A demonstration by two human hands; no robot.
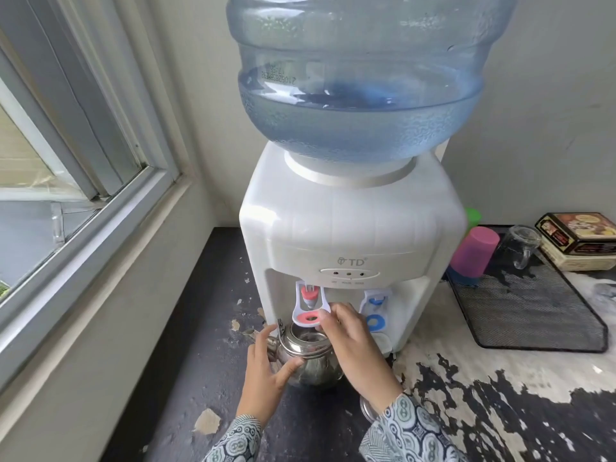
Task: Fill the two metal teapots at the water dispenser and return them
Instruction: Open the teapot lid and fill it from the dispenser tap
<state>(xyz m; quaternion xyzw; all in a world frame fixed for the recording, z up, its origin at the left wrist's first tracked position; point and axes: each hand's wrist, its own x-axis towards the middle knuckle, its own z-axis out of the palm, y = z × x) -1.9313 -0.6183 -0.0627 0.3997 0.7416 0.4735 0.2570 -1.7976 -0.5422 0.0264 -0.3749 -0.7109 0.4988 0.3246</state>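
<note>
A round metal teapot [310,358] with no lid stands on the dark counter, right under the red tap lever [308,316] of the white water dispenser [350,228]. My left hand [263,378] grips the teapot's left side, thumb across its front. My right hand [356,348] reaches over the pot, its fingertips curled on the right edge of the red lever. A shiny metal piece [366,408], perhaps a lid, peeks out beneath my right wrist. I see only one teapot.
A blue tap [375,311] sits right of the red one. A big water bottle [360,78] tops the dispenser. On the right are a black mesh tray [533,315], a pink cup [473,255], a glass mug [520,248] and a box [580,241]. A window [66,161] lines the left wall.
</note>
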